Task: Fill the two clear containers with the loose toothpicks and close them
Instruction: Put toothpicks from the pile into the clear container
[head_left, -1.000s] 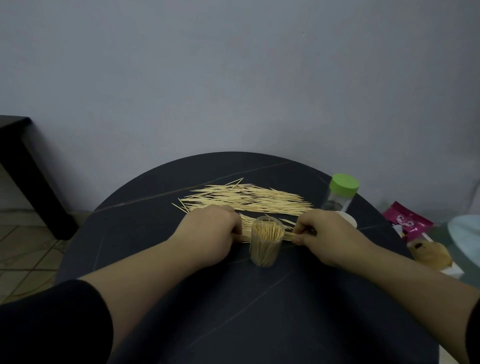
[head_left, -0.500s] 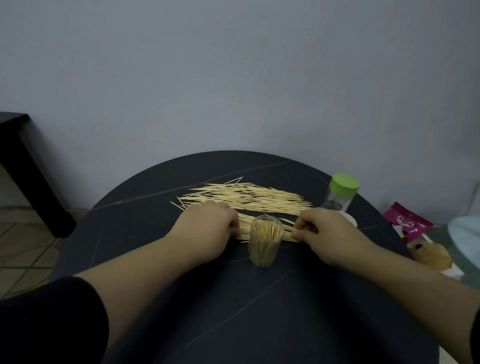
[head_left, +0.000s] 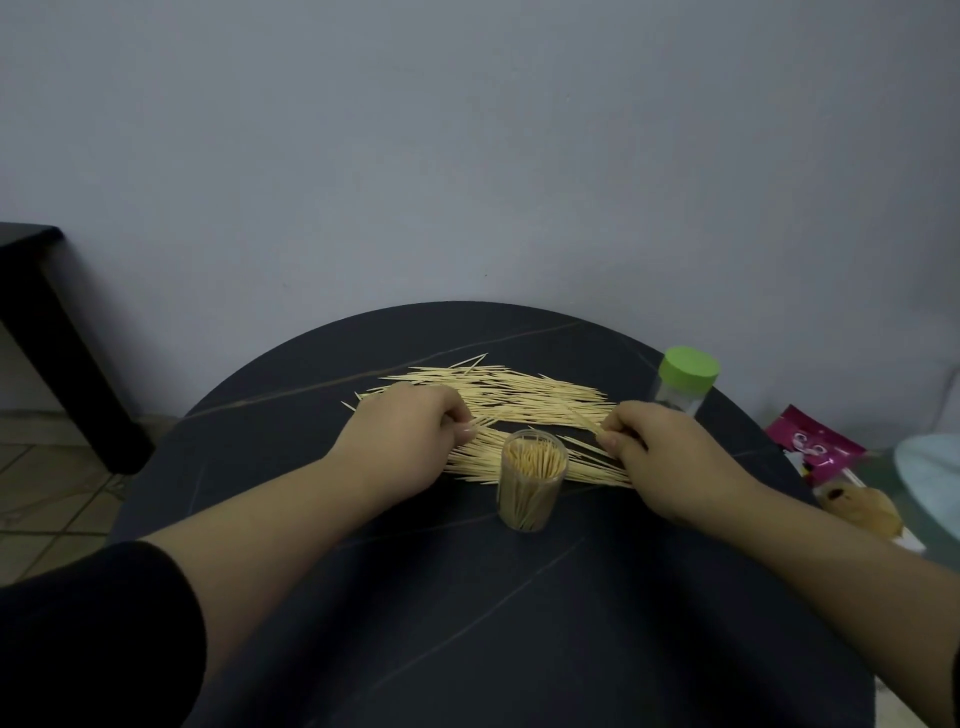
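The left hand (head_left: 410, 441) and the right hand (head_left: 670, 457) each pinch loose toothpicks (head_left: 519, 395) in a tight grip, on the desk (head_left: 467, 623) just behind the open container (head_left: 532, 478). It is best to squeeze them into one straight bunch, then stand them in gently without tipping it.

Near us we find a broad bare stretch of desk (head_left: 467, 623); the open container (head_left: 531, 483), full of upright toothpicks, stands between our left grip (head_left: 405, 441) and right grip (head_left: 670, 457), near both; loose toothpicks (head_left: 519, 395) cover the middle behind it; a green-lidded container (head_left: 685, 374) blocks the far right edge.
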